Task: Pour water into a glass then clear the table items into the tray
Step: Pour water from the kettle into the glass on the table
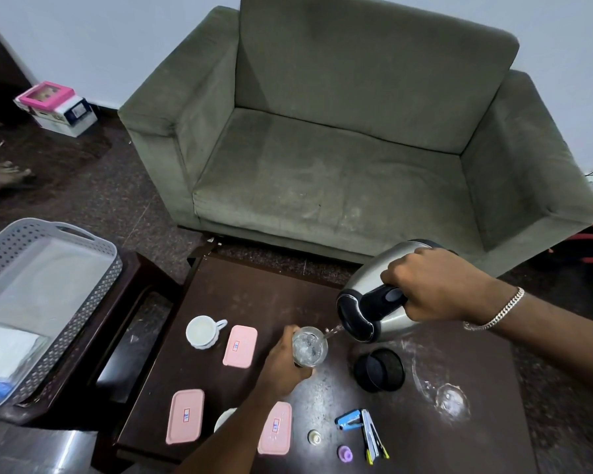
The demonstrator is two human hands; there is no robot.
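My right hand (pixel 428 285) grips the black handle of a steel kettle (pixel 374 302), which is tilted with its spout down to the left. A thin stream of water runs from the spout into a clear glass (pixel 309 346). My left hand (pixel 283 362) is wrapped around that glass and holds it upright on the dark table (pixel 240 292). The glass is partly filled and bubbling. A grey perforated tray (pixel 93 299) stands on a lower stand at the left.
On the table lie a white cup (pixel 202 331), three pink lids (pixel 240 346) (pixel 185 416) (pixel 275 427), a black kettle base (pixel 379 370), a second clear glass (pixel 451 400), a blue stapler (pixel 349 420), pens (pixel 374 436) and two small caps. A green sofa (pixel 339 148) stands behind.
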